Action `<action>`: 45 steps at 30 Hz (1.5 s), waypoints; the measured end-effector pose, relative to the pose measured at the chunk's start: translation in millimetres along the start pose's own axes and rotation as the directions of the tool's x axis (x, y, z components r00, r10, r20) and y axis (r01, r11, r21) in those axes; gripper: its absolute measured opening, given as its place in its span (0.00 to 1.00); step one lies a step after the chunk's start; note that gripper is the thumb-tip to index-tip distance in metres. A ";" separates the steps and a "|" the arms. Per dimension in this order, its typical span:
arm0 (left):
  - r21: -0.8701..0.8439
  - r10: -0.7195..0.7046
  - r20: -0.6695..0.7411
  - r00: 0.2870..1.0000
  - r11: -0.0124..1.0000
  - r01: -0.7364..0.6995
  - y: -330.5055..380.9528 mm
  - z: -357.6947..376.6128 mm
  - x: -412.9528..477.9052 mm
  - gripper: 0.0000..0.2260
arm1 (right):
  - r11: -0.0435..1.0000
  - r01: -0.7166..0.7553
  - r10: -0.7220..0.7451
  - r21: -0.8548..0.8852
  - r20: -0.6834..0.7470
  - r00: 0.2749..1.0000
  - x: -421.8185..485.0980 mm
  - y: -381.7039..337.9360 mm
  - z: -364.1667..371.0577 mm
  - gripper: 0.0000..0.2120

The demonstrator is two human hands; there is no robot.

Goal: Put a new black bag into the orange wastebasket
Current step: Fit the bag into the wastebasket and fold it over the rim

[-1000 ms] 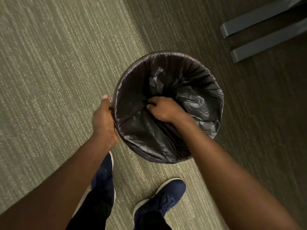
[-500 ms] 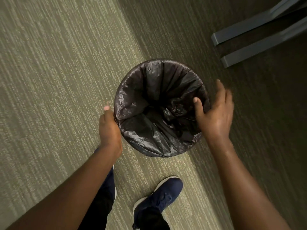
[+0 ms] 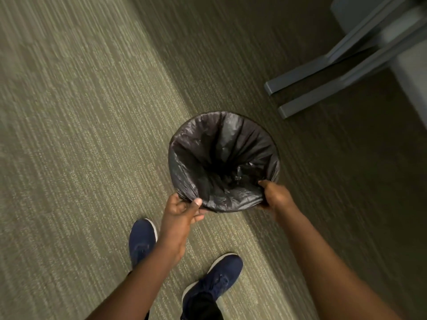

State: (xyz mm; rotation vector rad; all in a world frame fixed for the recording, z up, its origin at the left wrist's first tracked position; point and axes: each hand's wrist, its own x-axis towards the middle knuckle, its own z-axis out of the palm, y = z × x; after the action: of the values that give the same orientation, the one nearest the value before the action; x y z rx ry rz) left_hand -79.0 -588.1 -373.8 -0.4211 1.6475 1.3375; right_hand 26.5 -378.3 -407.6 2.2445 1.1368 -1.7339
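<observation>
A black bag (image 3: 208,155) lines a round wastebasket on the carpet, its edge folded over the rim all around, so the orange wall is hidden. My left hand (image 3: 182,210) grips the near-left rim with the thumb over the bag. My right hand (image 3: 276,196) grips the near-right rim, fingers curled under it. The bag hangs open, gathered into folds toward the dark bottom.
Grey metal furniture legs (image 3: 307,88) lie on the floor to the far right of the basket. My two dark blue shoes (image 3: 213,278) stand just below it. Green-grey striped carpet (image 3: 80,135) stretches away to the left.
My right hand left the inside of the bag and took hold of the near-right rim. My left hand slid from the left side to the near rim. The basket now sits farther from me.
</observation>
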 end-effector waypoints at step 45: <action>-0.049 -0.082 0.533 0.842 0.991 0.127 13.3 357.9 164.2 0.05 | 0.491 0.151 0.079 0.858 -0.217 0.973 169.9 -79.1 -120.7 0.19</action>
State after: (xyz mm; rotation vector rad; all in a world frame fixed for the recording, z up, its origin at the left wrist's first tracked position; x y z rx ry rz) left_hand -12.0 -216.8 -487.4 -0.1594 1.0945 1.2969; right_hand 89.8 -178.5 -483.4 3.0184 0.2244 -2.5187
